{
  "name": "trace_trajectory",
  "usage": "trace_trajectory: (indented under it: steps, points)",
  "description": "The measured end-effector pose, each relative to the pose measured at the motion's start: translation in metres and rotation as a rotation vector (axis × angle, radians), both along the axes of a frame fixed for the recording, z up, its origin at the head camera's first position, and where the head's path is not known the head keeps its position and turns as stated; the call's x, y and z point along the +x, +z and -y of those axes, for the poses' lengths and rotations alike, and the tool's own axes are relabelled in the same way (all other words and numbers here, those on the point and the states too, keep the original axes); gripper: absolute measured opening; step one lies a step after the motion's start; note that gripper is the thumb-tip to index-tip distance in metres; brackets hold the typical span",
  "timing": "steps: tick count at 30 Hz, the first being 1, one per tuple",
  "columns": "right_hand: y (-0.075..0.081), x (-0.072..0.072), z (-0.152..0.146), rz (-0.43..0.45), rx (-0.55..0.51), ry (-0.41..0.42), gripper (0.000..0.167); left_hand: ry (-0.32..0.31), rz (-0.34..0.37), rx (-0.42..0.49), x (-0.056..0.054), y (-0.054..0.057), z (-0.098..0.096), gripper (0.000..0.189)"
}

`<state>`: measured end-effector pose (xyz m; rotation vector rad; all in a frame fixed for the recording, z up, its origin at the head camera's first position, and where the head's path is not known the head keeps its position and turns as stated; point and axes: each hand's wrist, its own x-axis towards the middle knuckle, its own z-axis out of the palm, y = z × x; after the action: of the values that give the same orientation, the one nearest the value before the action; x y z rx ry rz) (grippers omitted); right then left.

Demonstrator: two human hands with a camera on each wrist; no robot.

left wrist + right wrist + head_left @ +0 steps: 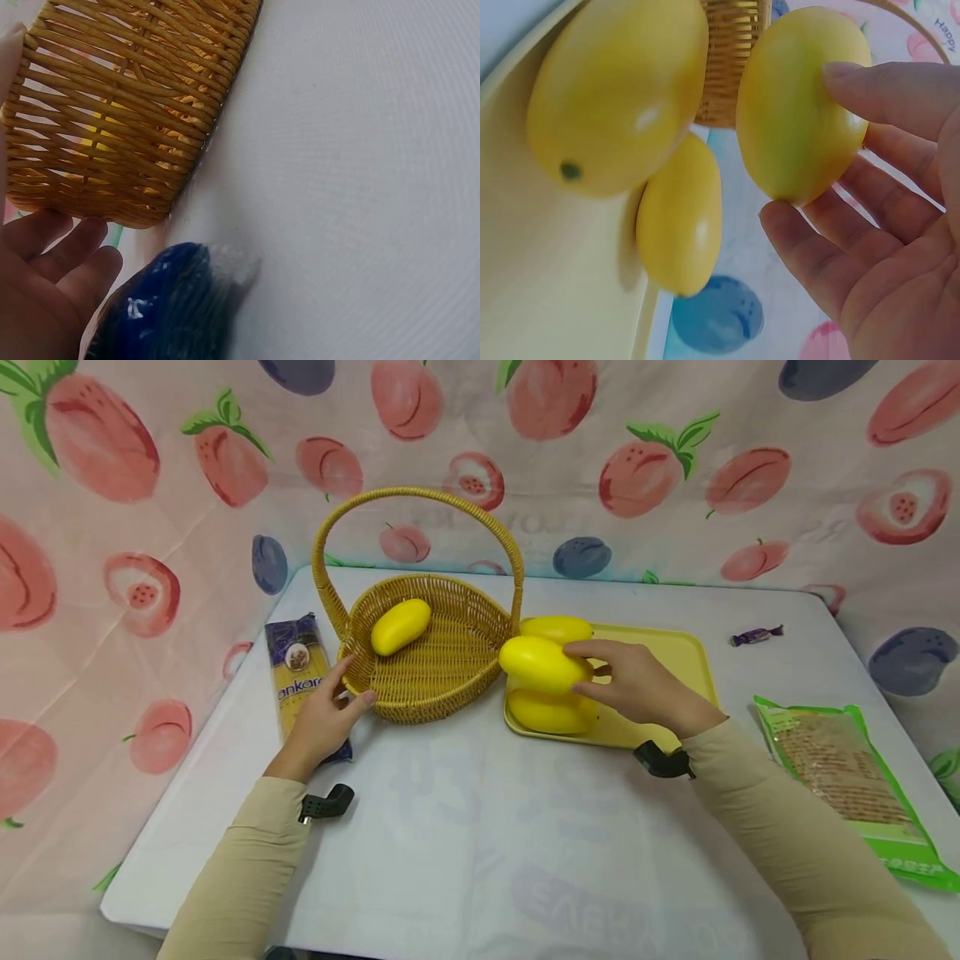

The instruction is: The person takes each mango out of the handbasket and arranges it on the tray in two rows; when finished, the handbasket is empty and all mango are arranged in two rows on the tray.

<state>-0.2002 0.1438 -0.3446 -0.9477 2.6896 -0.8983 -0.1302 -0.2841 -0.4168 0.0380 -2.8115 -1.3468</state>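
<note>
My right hand (641, 681) pinches a yellow mango (543, 665) between thumb and fingers, holding it above the tray's left end. Two more mangoes lie on the yellow tray (675, 652): one behind (558, 627), one in front (553, 717). In the right wrist view, the held mango (799, 105) shows a greenish streak. Left of the tray stands a wicker basket (442, 685) with a tall handle and one mango (401, 627) inside. My left hand (322, 718) touches the basket's left front wall, its fingers relaxed and spread along the outside.
A blue and yellow pasta packet (292, 672) lies left of the basket, partly under my left hand. At the back right is a small purple wrapped candy (756, 636). A green-edged food bag (843, 768) lies at the right. A fruit-print cloth (480, 435) hangs behind the table.
</note>
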Motion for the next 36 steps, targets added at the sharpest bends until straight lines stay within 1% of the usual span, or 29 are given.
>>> trace_trajectory:
  steps: [9, 14, 20, 26, 36]
  points:
    - [0.002, -0.001, -0.029, -0.014, 0.034, -0.064, 0.052, -0.002, -0.020, 0.001, 0.000, -0.002, 0.001, 0.076]
    - [0.001, -0.002, -0.046, -0.014, 0.052, -0.098, 0.052, 0.001, -0.010, -0.008, 0.000, -0.002, 0.001, 0.076]
    - [-0.002, -0.005, -0.068, -0.036, 0.075, -0.150, 0.053, 0.006, 0.001, -0.013, 0.000, -0.002, 0.002, 0.075]
    - [-0.004, -0.010, -0.083, -0.016, 0.129, -0.209, 0.053, 0.005, -0.003, -0.011, -0.001, -0.001, 0.001, 0.074]
    - [-0.011, -0.023, -0.104, 0.031, 0.227, -0.248, 0.059, 0.006, 0.001, -0.006, 0.000, -0.001, 0.001, 0.074]
